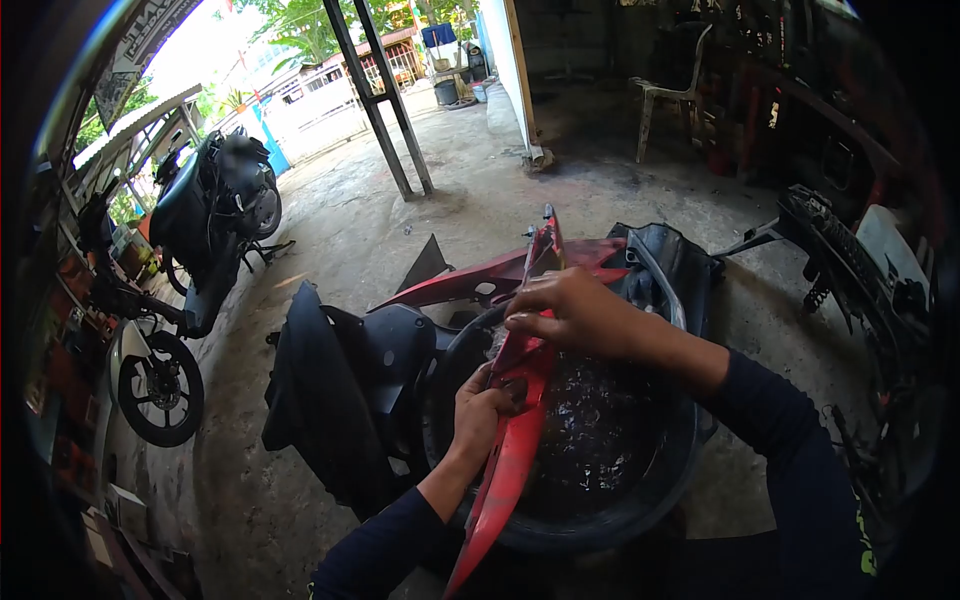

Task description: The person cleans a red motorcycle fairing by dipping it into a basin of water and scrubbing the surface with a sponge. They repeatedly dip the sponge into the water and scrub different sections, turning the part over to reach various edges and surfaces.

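The long red panel [519,440] slanted over the round tub [600,537], its far tip pointing away from me. My left fingers [477,381] pinched its middle; my right fingers [536,299], nearer that tip, were bent, their grip unclear.

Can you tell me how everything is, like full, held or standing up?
Red panel: held, tilted over tub
Left hand: gripping panel
Right hand: fingers bent, at panel
Tub: holding dark liquid
Second red panel: lying behind tub
Chair: upright
Motorcycle: parked
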`<state>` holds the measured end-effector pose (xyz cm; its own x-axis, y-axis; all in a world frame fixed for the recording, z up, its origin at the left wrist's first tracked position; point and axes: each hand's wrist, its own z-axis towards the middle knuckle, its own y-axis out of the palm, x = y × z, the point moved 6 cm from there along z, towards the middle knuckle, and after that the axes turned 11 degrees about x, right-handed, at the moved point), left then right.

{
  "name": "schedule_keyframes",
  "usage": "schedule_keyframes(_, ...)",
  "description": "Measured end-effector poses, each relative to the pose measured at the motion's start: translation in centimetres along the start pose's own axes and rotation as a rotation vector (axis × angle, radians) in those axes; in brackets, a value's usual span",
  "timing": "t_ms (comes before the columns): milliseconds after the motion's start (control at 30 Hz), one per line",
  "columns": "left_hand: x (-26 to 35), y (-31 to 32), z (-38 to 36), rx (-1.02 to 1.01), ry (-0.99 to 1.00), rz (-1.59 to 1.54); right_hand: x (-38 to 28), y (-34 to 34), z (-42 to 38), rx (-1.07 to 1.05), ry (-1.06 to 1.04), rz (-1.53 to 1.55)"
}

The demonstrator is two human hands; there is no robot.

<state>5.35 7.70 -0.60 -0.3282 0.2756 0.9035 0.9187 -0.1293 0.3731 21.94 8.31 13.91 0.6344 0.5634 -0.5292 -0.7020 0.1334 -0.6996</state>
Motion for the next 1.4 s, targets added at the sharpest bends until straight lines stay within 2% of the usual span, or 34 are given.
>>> schedule_keyframes(33, 0.0, 0.2, -0.1, -0.003, -0.009, -0.028, 0.5, 0.3, -0.4, 0.012, -0.115, -0.116)
schedule_keyframes(67, 0.0, 0.1, 0.0, -0.004, -0.008, -0.032, 1.2, 0.5, -0.8, 0.009, -0.116, -0.118)
schedule_keyframes(133, -0.2, -0.1, 0.2, -0.038, -0.012, -0.025, 1.2, 0.7, -2.1, 0.075, -0.299, -0.207)
schedule_keyframes(233, -0.2, -0.1, 0.0, -0.02, -0.024, -0.042, 1.3, 1.7, -3.7, 0.077, -0.391, -0.233)
schedule_keyframes(333, -1.0, -0.6, 0.0, -0.018, -0.045, 0.057, 2.1, 2.2, -4.3, 0.045, -0.398, -0.233)
schedule_keyframes(467, -0.8, -0.1, -0.8, -0.01, -0.075, 0.068, 4.2, 0.4, -3.2, -0.004, -0.294, -0.217)
schedule_keyframes(533, -0.6, 0.0, -0.8, -0.009, -0.068, 0.09, 3.9, 0.6, -3.4, 0.007, -0.315, -0.241)
schedule_keyframes(600, -0.9, -0.2, -0.9, -0.001, -0.068, 0.075, 3.3, 1.6, -3.8, 0.042, -0.406, -0.343)
schedule_keyframes(633, -0.9, -0.3, -0.8, 0.007, -0.066, 0.065, 2.9, 2.3, -4.3, 0.071, -0.441, -0.265)
schedule_keyframes(667, -0.9, -0.3, -0.8, 0.012, -0.065, 0.059, 1.3, 2.9, -4.7, 0.075, -0.523, -0.314)
schedule_keyframes(733, -1.0, -0.4, -0.9, 0.006, -0.104, 0.095, 2.5, 2.4, -4.4, 0.066, -0.459, -0.266)
schedule_keyframes(833, -0.6, 0.2, -1.2, 0.022, -0.108, 0.06, 4.4, 1.5, -3.1, 0.111, -0.357, -0.377)
schedule_keyframes(933, -0.8, 0.2, -1.3, 0.067, -0.108, -0.042, 0.7, 3.8, -5.0, 0.145, -0.504, -0.326)
schedule_keyframes(1000, -0.8, 0.1, -1.6, 0.066, -0.117, -0.03, 1.0, 3.9, -5.2, 0.143, -0.478, -0.335)
schedule_keyframes(1067, -0.3, 0.4, -1.7, 0.06, -0.109, -0.017, 2.7, 2.6, -3.9, 0.117, -0.362, -0.378)
schedule_keyframes(1233, -1.0, -0.1, -1.3, 0.029, -0.114, -0.051, -1.9, 5.0, -6.0, 0.144, -0.447, -0.242)
schedule_keyframes(1333, 0.2, 0.7, -2.1, 0.082, -0.122, -0.029, 1.7, 3.3, -4.0, 0.14, -0.394, -0.361)
schedule_keyframes(1400, -0.2, 0.4, -2.0, 0.075, -0.132, -0.046, 1.0, 3.1, -3.8, 0.181, -0.394, -0.372)
